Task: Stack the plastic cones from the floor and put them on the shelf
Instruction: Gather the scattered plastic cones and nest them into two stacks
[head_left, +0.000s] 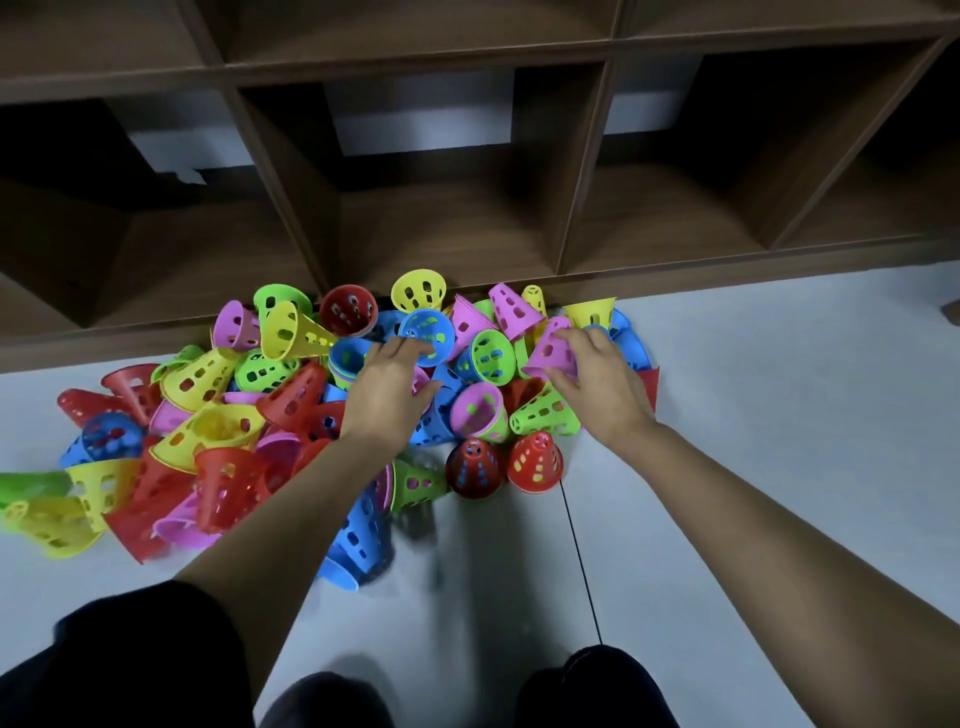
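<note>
Cones (291, 395) of perforated plastic, in red, yellow, green, blue and pink, are heaped on the floor (779, 415) against the foot of the shelf (441, 228), most of them tipped on their sides. A pink cone (550, 352), close to the shelf's foot, is gripped by the right hand (597, 384), with the thumb set under its wide rim. The left hand (387, 395) is laid over the heap, just beside the right one, and its fingers (410, 349) are touching the rim of a blue cone (428, 330). Whether they are closed round anything cannot be told. Two red cones (535, 461) are stood upright at the side of the heap away from the shelf.
</note>
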